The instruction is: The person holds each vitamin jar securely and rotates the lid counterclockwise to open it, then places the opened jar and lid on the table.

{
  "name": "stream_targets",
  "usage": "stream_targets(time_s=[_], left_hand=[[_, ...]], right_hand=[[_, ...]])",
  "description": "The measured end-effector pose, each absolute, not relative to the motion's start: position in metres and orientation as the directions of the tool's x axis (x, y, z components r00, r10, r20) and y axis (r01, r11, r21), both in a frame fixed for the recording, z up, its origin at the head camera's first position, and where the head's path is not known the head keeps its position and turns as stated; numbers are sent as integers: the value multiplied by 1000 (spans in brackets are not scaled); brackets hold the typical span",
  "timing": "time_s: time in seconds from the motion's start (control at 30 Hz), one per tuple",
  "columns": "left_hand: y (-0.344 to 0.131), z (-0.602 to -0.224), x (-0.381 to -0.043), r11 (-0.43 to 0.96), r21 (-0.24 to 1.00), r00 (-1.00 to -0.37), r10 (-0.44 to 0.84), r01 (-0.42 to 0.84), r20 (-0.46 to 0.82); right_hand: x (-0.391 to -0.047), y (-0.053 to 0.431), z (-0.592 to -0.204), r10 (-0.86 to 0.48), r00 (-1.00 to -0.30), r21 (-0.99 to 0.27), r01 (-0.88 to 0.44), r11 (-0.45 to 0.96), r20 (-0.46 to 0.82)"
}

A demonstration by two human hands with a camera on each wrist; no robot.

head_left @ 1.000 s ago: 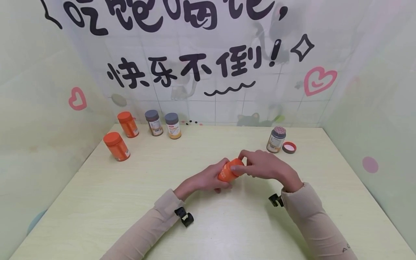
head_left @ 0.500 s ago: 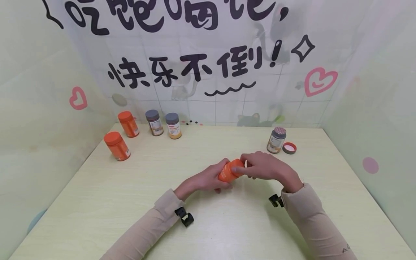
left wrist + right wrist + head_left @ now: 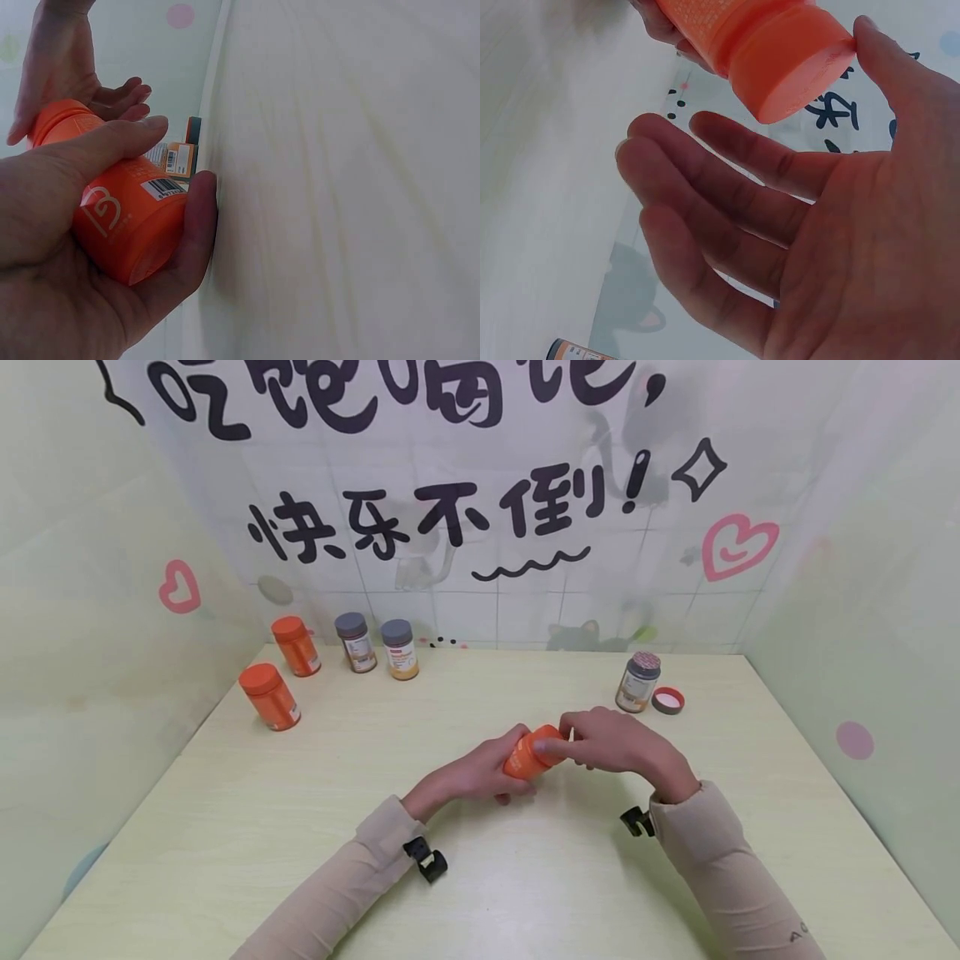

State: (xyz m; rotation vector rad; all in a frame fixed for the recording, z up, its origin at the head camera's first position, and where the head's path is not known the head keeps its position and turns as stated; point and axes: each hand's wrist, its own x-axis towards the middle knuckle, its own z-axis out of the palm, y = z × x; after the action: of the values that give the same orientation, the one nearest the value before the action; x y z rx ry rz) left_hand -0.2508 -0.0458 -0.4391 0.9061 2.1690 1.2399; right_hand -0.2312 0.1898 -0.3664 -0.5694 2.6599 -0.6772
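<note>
An orange supplement bottle (image 3: pixel 525 760) with an orange cap lies tilted between the two hands above the table. My left hand (image 3: pixel 487 768) grips its body; in the left wrist view its thumb and fingers wrap the bottle near a barcode label. At the cap end is my right hand (image 3: pixel 611 739). Its thumb touches the cap (image 3: pixel 795 71) edge in the right wrist view, while the other fingers (image 3: pixel 705 195) are loosely bent and apart from the cap.
Two orange bottles (image 3: pixel 270 697) stand at the back left, beside two grey-capped bottles (image 3: pixel 400 652). At the back right, a bottle with a sealed mouth (image 3: pixel 637 683) stands uncapped, its upturned lid (image 3: pixel 667 700) next to it. Walls (image 3: pixel 855 610) border the table (image 3: pixel 420 727).
The right index finger, raised over the cap a second ago, has come down and now lies a little farther back toward the right. The left hand and bottle have hardly moved.
</note>
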Motion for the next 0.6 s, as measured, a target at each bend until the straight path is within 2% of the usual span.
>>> stream_targets(time_s=[0.37, 0.6], left_hand=[[-45, -439, -251, 383, 877, -674, 732, 290, -96], [-46, -438, -250, 375, 879, -672, 735, 295, -88]], right_hand=[[-233, 189, -367, -490, -840, -513, -322, 796, -233], [-232, 189, -366, -479, -851, -536, -307, 787, -216]])
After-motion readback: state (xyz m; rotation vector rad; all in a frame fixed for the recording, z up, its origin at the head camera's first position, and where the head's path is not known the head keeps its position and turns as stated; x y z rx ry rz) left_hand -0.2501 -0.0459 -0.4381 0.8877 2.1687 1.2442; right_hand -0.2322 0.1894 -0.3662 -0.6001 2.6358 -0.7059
